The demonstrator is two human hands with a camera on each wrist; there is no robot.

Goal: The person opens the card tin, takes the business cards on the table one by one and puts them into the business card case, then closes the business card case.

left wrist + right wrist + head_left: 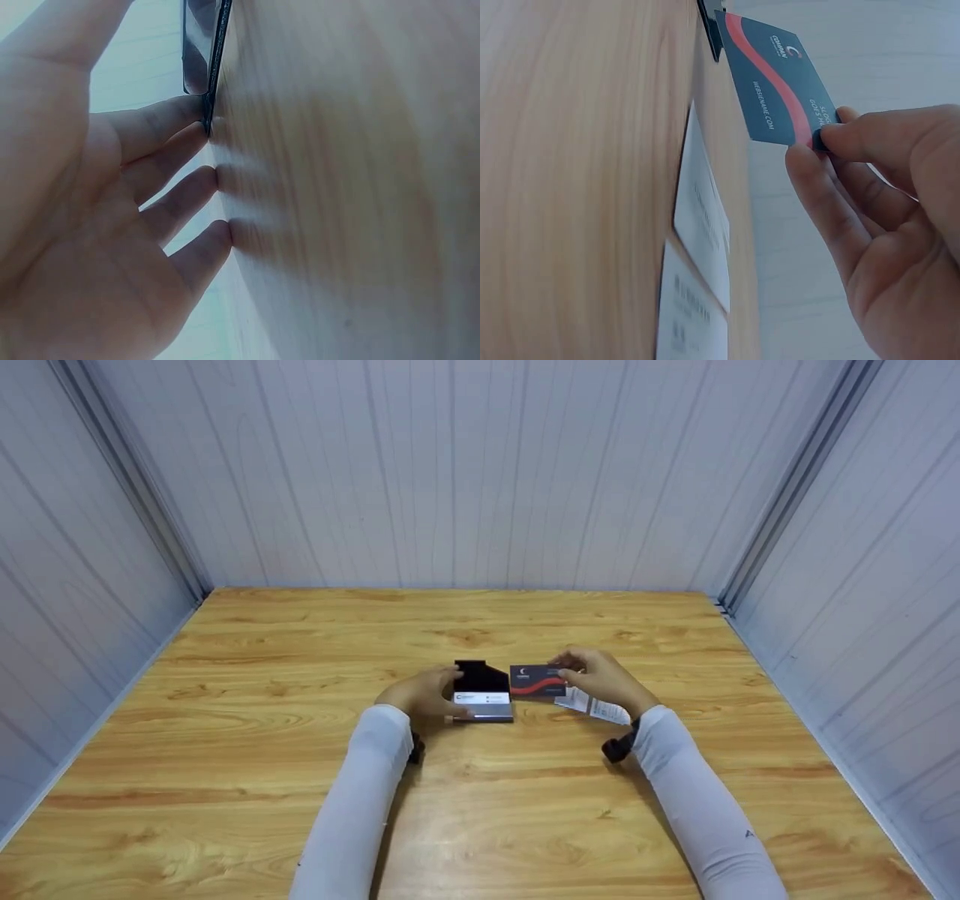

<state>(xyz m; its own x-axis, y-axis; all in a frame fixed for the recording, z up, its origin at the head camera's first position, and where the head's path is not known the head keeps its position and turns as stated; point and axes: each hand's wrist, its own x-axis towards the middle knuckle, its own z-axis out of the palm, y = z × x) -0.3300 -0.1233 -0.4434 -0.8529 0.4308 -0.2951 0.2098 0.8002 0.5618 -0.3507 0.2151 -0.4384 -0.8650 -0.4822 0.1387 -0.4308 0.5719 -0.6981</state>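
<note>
A business card case [483, 711] lies open on the table, its black inner lid [480, 676] tilted back and a white card [482, 698] showing inside. My left hand [424, 694] holds the case at its left side, thumb by the front edge and fingers by the lid. In the left wrist view, fingertips meet the dark edge of the case [215, 67] while other fingertips rest on the table. My right hand [600, 679] pinches a dark business card [534, 681] with a red wave by its right end, just right of the case.
White printed cards [592, 707] lie on the wooden table [480, 810] below my right hand; the right wrist view shows two of them [701, 202] end to end. Pale panelled walls [480, 472] stand at the back and on both sides.
</note>
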